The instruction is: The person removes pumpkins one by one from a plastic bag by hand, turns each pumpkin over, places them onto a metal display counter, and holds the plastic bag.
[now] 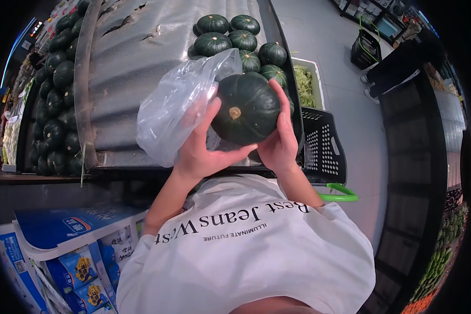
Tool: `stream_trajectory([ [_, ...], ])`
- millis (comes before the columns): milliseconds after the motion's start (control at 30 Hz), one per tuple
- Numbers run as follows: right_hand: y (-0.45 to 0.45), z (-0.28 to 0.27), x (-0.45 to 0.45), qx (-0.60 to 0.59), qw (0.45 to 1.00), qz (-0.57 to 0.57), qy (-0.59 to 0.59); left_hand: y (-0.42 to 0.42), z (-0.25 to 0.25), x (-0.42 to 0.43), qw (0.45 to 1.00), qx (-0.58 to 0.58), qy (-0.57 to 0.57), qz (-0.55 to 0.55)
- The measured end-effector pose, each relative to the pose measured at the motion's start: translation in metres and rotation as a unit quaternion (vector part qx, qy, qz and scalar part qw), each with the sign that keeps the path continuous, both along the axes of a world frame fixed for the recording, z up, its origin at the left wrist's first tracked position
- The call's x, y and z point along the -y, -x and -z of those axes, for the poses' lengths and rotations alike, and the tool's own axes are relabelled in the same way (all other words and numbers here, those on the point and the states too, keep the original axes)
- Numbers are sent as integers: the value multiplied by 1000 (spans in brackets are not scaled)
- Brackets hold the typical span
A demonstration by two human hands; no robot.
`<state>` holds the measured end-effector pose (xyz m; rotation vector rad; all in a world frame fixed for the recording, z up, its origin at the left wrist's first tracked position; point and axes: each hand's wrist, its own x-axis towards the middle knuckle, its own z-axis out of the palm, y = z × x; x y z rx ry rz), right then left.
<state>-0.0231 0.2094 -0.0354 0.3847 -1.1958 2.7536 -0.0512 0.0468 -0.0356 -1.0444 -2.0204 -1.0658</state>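
Observation:
A round dark green kabocha squash with a tan stem scar is held up between my two hands above the display. My left hand grips its left side, with the thumb stretched along the bottom. A clear plastic bag hangs over the fingers of that hand, which show faintly through it; whether they also pinch the bag I cannot tell. On the right side of the squash, the fingers of my right hand are wrapped round it. More kabocha squashes lie just beyond, on the grey ridged display liner.
Another pile of squashes lies at the left. A black basket with a green handle stands at my right, near a white box of green vegetables. A person stands beyond the aisle, near another basket.

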Motion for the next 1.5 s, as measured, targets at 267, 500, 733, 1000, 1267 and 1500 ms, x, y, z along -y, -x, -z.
stream_trajectory([
  [267, 78, -24, -24, 27, 996, 88, -8, 88, -59, -34, 993, 49, 90, 62],
  [500, 170, 16, -68, 124, 989, 81, 24, 189, -45, -74, 973, 29, 220, 68],
  [733, 207, 53, -83, 202, 968, 151, 7, 236, -22, -99, 932, 122, 321, 113],
  [1000, 225, 89, -102, 153, 931, 232, -237, 251, 3, -106, 923, 169, 328, 107],
  [1267, 233, 119, -114, 76, 874, 282, -389, 258, 6, -105, 893, 249, 364, 91],
  [1500, 224, 107, -112, 82, 926, 232, -286, 258, -10, -93, 916, 211, 328, 95],
])
